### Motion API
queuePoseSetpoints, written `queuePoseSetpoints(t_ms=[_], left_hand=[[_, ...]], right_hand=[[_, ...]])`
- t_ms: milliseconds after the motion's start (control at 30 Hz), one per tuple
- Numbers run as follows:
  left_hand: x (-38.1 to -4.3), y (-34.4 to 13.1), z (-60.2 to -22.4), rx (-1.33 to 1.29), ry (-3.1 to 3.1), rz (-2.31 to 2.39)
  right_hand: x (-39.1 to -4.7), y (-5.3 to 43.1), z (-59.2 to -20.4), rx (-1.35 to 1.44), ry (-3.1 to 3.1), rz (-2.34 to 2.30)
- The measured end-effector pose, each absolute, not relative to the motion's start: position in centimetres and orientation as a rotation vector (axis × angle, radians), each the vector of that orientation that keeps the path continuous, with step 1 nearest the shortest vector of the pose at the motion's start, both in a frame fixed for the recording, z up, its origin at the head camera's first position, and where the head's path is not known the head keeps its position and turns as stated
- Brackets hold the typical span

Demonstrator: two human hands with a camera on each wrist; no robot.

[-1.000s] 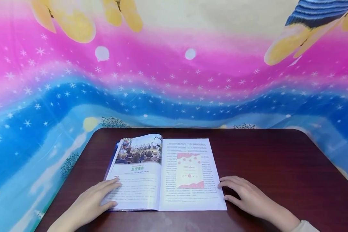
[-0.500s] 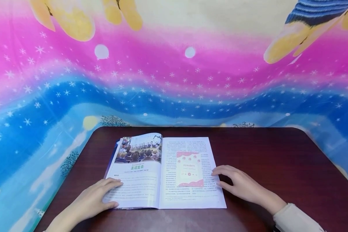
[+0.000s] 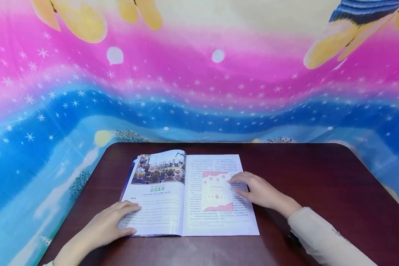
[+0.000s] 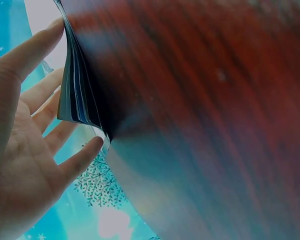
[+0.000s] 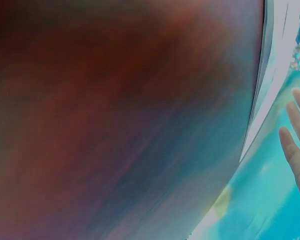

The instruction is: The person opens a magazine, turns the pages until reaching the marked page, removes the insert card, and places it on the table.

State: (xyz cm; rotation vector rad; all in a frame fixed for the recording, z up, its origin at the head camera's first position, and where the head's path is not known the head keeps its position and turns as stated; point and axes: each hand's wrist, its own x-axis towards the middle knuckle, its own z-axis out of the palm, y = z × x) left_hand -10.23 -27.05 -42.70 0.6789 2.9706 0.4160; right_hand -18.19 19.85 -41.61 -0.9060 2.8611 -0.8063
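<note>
An open magazine (image 3: 219,225) lies on the dark wooden table, a photo of a crowd on its left page and columns of print on its right. On that right page lies a pink and white card (image 3: 216,192) with strawberry drawings. My left hand (image 3: 108,223) rests on the left page's lower outer corner, fingers spread; the left wrist view has the same hand (image 4: 35,125) beside the page edges (image 4: 77,90). Over the right page's outer part is my right hand (image 3: 261,190), fingertips at the card's right edge. Few of its fingers (image 5: 292,150) show in the right wrist view.
The brown table (image 3: 319,192) extends to the right of the magazine and in front of it. Behind its far edge hangs a pink and blue cloth (image 3: 193,88) printed with snowflakes.
My right hand has moved left and away from me, from the magazine's right edge to the card's right edge. The left hand stays on the left page. The view has tilted slightly.
</note>
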Motion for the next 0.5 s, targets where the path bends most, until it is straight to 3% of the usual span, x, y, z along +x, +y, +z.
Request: queuePoseSetpoints(t_ms=[500], left_hand=[[-10.1,-26.9,-42.5,0.635,2.949,0.441]], right_hand=[[-23.5,17.2,-42.1,-0.822,2.702,-1.070]])
